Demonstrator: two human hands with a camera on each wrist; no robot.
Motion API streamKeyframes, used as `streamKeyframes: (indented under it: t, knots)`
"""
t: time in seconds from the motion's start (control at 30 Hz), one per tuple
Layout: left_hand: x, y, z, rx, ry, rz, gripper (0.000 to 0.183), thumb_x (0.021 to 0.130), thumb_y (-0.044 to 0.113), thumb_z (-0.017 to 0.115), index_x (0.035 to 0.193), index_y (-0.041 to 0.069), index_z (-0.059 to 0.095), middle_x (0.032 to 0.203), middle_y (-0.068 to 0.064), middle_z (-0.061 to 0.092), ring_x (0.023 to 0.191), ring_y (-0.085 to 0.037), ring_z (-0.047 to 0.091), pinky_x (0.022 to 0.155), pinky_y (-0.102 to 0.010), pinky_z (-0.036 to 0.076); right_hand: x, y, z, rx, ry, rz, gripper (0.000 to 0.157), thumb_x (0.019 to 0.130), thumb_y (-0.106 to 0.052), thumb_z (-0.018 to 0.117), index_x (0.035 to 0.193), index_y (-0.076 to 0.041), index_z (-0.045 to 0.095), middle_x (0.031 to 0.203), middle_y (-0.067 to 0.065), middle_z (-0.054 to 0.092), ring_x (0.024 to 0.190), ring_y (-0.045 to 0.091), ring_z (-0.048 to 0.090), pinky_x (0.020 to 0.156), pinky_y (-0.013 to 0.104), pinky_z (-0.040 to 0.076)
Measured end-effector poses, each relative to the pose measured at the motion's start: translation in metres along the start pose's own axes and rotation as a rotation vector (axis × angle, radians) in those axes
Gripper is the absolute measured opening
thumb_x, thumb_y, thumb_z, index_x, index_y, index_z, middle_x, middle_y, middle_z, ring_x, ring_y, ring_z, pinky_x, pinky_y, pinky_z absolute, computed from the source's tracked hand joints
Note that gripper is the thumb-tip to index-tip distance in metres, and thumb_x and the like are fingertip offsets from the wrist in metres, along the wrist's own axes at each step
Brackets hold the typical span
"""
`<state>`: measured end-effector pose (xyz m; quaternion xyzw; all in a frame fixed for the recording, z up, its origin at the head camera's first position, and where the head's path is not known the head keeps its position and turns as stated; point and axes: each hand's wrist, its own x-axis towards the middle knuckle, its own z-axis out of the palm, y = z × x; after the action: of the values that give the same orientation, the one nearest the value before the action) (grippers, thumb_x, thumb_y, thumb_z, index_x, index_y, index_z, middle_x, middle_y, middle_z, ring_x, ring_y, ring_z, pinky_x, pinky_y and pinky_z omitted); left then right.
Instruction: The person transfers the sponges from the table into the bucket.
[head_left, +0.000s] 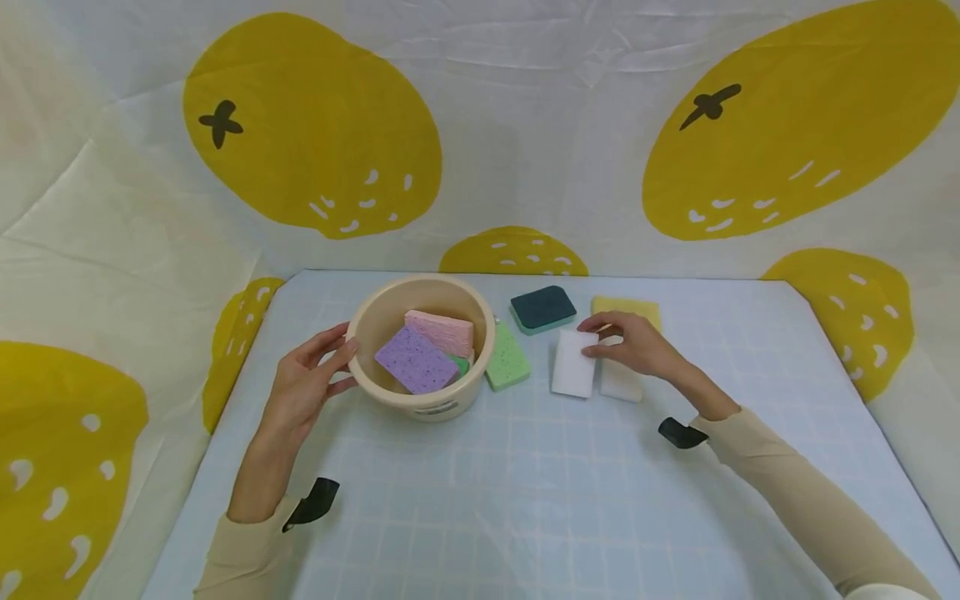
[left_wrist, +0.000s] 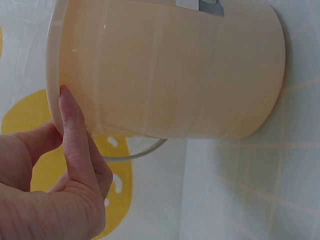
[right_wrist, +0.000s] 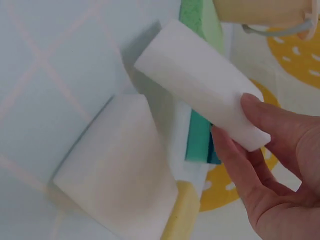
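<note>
My left hand (head_left: 294, 385) grips the rim of a cream plastic bucket (left_wrist: 165, 70), thumb and fingers pinching its left edge. Inside the bucket lie a purple sponge (head_left: 417, 360), a pink sponge (head_left: 450, 332) and part of something green (head_left: 461, 365). With thumb and fingers, my right hand (head_left: 630, 340) pinches one end of a white sponge block (right_wrist: 200, 82). In the right wrist view this block appears lifted and tilted above the table. A second white block (right_wrist: 120, 165) lies just beside it, partly hidden by my hand in the head view.
A light green sponge (head_left: 508, 358) lies against the bucket's right side. Behind the white blocks are a dark green scouring sponge (head_left: 543, 308) and a yellow sponge (head_left: 637, 308). A pale blue checked cloth covers the table (head_left: 525, 500); a fruit-print curtain (head_left: 517, 167) stands behind it.
</note>
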<state>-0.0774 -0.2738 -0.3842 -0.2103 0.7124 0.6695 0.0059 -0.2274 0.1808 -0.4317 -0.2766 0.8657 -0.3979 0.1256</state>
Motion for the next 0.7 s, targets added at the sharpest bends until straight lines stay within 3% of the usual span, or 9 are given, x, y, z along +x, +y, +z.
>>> streamKeyframes:
  t: [0.6,0.7]
  knots:
    - [0.001,-0.001,-0.001,-0.004,-0.001,-0.002,0.068,0.093,0.039,0.076,0.152,0.012,0.051,0.135,-0.005,0.055,0.095,-0.011,0.065,0.081,-0.025,0.061,0.002,-0.040,-0.027,-0.025,0.003,-0.016,0.041,0.086,-0.017,0.085,0.123,-0.005,0.072,0.122,0.011,0.070,0.107,0.028,0.067,0.098,0.051,0.056]
    - [0.001,-0.001,-0.001,0.000,0.005,-0.006,0.067,0.094,0.039,0.075,0.151,0.013,0.052,0.135,-0.004,0.055,0.096,-0.011,0.064,0.081,-0.025,0.061,0.003,-0.046,-0.032,-0.016,-0.009,-0.015,0.042,0.087,-0.019,0.085,0.124,-0.006,0.072,0.123,0.010,0.070,0.108,0.026,0.067,0.098,0.041,0.057]
